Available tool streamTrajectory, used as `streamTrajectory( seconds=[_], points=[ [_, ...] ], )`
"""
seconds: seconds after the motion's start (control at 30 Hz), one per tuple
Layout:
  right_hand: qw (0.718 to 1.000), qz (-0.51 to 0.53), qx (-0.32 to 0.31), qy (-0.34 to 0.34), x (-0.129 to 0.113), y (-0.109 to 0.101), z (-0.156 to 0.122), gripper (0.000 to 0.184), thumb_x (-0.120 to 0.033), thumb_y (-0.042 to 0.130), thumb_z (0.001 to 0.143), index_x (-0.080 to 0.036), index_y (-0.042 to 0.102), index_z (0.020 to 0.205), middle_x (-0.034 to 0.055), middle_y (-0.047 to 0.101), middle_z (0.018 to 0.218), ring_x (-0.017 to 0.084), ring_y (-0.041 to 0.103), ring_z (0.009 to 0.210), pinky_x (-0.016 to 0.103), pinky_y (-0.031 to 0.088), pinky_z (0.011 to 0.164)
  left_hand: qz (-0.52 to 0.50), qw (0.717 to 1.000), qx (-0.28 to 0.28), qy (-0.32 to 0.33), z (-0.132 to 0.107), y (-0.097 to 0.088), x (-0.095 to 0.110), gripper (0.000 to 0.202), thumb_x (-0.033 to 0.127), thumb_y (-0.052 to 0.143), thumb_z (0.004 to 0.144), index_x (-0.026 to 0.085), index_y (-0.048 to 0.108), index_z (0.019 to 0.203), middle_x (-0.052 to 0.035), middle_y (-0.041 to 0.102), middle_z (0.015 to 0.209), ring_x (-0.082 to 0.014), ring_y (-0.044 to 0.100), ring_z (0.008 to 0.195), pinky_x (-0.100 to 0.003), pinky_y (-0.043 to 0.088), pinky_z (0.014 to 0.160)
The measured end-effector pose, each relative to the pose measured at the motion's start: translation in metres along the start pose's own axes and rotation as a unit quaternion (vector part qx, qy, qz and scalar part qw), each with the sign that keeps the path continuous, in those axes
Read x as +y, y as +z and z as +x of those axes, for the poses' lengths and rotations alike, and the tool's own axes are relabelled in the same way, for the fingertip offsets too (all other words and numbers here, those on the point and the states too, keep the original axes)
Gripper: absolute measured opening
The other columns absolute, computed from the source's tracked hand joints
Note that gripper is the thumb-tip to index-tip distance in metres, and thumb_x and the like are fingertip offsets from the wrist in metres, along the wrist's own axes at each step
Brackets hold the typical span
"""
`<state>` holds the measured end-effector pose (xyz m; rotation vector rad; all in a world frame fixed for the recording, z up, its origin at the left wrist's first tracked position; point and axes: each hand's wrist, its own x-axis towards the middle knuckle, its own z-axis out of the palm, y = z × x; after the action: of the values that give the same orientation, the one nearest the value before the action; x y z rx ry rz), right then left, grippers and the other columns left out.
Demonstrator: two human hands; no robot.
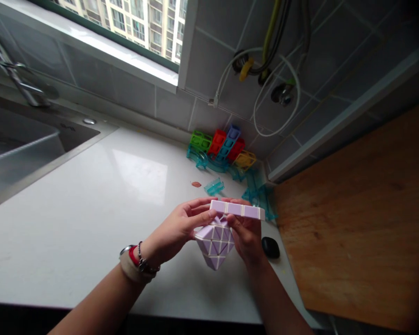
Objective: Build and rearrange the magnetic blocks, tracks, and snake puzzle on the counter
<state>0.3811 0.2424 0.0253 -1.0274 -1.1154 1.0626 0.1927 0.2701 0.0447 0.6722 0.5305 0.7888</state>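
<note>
Above the white countertop [73, 242] I hold a lilac and white snake puzzle [215, 243] in both hands. Its lower part is folded into a faceted, pointed body of triangles, and a straight bar of segments lies across the top. My left hand [185, 223] grips it from the left, thumb on the bar's left end and fingers behind. On the other side my right hand [246, 232] has its thumb pressed just under the bar, with its fingers mostly hidden behind it. A watch and bracelets circle my left wrist.
Green, red, blue and yellow toy blocks [218, 142] with teal track pieces [214, 163] stand along the tiled wall. A loose teal piece [214, 186], a small brown leaf-like scrap [196, 184] and a black rounded object [270, 247] lie nearby. A sink [73, 135] is left, a wooden panel [363, 214] right.
</note>
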Motion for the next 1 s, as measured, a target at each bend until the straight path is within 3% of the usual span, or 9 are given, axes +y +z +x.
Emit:
streamTrajectory(
  seconds=[0.1,0.2,0.33,0.43,0.53,0.6,0.73,0.83,1.0],
  points=[
    [0.999,0.017,0.0,0.036,-0.003,-0.002,0.0,0.042,-0.049,0.083,0.076,-0.028,0.063,0.106,0.0068,0.074,0.113,0.029,0.071,0.105,0.049,0.055,0.097,0.029,0.999,0.014,-0.003,0.0,-0.001,-0.002,0.038,0.041,0.078,0.085,0.019,0.075,0.115,-0.0135,0.074,0.108,-0.0187,0.071,0.083,-0.025,0.061,0.061],
    [0.997,0.027,-0.008,0.072,-0.004,-0.004,-0.001,0.048,-0.057,0.082,0.072,-0.028,0.063,0.104,0.0069,0.075,0.108,0.03,0.072,0.098,0.049,0.057,0.088,0.043,0.999,0.006,0.013,0.0,0.001,-0.004,0.032,0.043,0.077,0.086,0.017,0.078,0.105,-0.0118,0.074,0.101,-0.0191,0.07,0.084,-0.03,0.065,0.068],
    [0.997,0.008,0.038,0.066,0.002,-0.01,0.002,0.05,-0.064,0.075,0.077,-0.029,0.063,0.111,0.0073,0.074,0.112,0.029,0.07,0.104,0.046,0.056,0.087,0.044,0.996,-0.048,0.056,-0.003,0.006,-0.005,0.04,0.029,0.072,0.09,0.026,0.069,0.129,-0.0127,0.069,0.124,-0.0244,0.07,0.104,-0.033,0.065,0.077],
    [0.996,0.008,0.065,0.065,0.01,-0.016,0.005,0.048,-0.064,0.072,0.079,-0.028,0.062,0.11,0.0079,0.073,0.11,0.028,0.069,0.102,0.043,0.056,0.085,0.141,0.979,-0.068,0.131,-0.005,0.01,-0.011,0.06,0.016,0.07,0.086,0.033,0.059,0.143,-0.0122,0.062,0.137,-0.025,0.07,0.107,-0.035,0.063,0.083],
    [0.995,0.029,0.06,0.077,0.013,-0.015,0.005,0.038,-0.054,0.071,0.082,-0.027,0.06,0.106,0.0055,0.072,0.102,0.026,0.069,0.098,0.041,0.055,0.085,0.279,0.933,0.005,0.228,-0.004,0.011,-0.02,0.073,0.016,0.077,0.08,0.034,0.054,0.147,-0.0105,0.067,0.131,-0.0236,0.069,0.104,-0.033,0.062,0.084],
    [0.995,0.063,0.033,0.075,0.013,-0.011,0.004,0.032,-0.048,0.071,0.083,-0.026,0.059,0.102,0.0033,0.071,0.097,0.025,0.069,0.096,0.04,0.055,0.085,0.338,0.899,0.059,0.272,-0.003,0.01,-0.024,0.068,0.022,0.079,0.081,0.032,0.058,0.145,-0.0091,0.071,0.121,-0.0216,0.068,0.098,-0.029,0.063,0.079],
    [0.991,0.117,0.005,0.063,0.006,-0.002,0.002,0.025,-0.041,0.073,0.083,-0.026,0.06,0.097,0.0006,0.07,0.095,0.022,0.069,0.092,0.035,0.056,0.081,0.382,0.863,0.079,0.322,-0.003,0.008,-0.023,0.055,0.024,0.072,0.089,0.031,0.061,0.142,-0.0076,0.072,0.112,-0.0183,0.068,0.09,-0.025,0.063,0.07],
    [0.991,0.105,0.014,0.076,0.002,-0.001,0.002,0.022,-0.04,0.075,0.083,-0.025,0.063,0.094,-0.0002,0.072,0.096,0.02,0.068,0.09,0.032,0.055,0.082,0.38,0.854,0.078,0.347,-0.004,0.009,-0.019,0.051,0.023,0.071,0.089,0.032,0.064,0.138,-0.008,0.069,0.127,-0.0204,0.069,0.101,-0.026,0.064,0.074],
    [0.992,0.067,0.033,0.106,0.002,0.002,0.002,0.033,-0.046,0.076,0.078,-0.024,0.068,0.102,0.0032,0.075,0.102,0.024,0.069,0.095,0.037,0.057,0.082,0.33,0.875,0.105,0.338,-0.005,0.011,-0.019,0.042,0.023,0.072,0.087,0.029,0.072,0.129,-0.0083,0.068,0.135,-0.0269,0.068,0.115,-0.025,0.065,0.071]
  ],
)
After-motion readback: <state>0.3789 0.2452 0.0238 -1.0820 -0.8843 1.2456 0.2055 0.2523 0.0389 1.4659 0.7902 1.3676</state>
